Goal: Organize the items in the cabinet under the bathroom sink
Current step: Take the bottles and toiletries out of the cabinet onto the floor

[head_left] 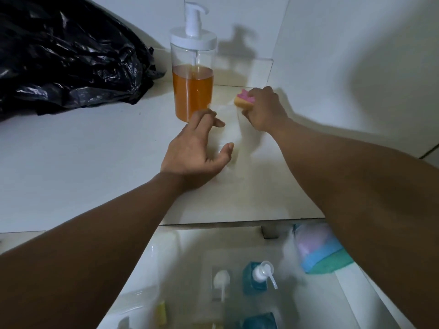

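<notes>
**Both hands at the back of the cabinet shelf**

Nearest to us, below the shelf edge, we see a blurred group of things: a teal pump bottle (255,277) with a white pump head, a second white pump top (221,280) just to its left, a small yellow item (161,309) further left, and a soft bundle in blue, lilac and green (317,251) on the right, partly behind the right forearm. We cannot tell what they rest on.

Above them the pale cabinet shelf (83,167) begins. Our two bare forearms reach across it. The left hand (194,148) is open, fingers spread and slightly curled, palm down over a thin white sheet (231,129) that lies on the shelf; we cannot tell whether the hand is pressing it. The right hand (263,109) is further in, closed around a small sponge (243,99) with a pink top and a yellowish body, held at the sheet's far corner near the right wall.

Just left of the sponge stands a clear pump dispenser (193,74), upright, with a white cap and about half full of orange liquid. The left fingertips are near its base.

Farthest left, a crumpled black plastic bag (64,55) sits on the shelf against the back.
</notes>
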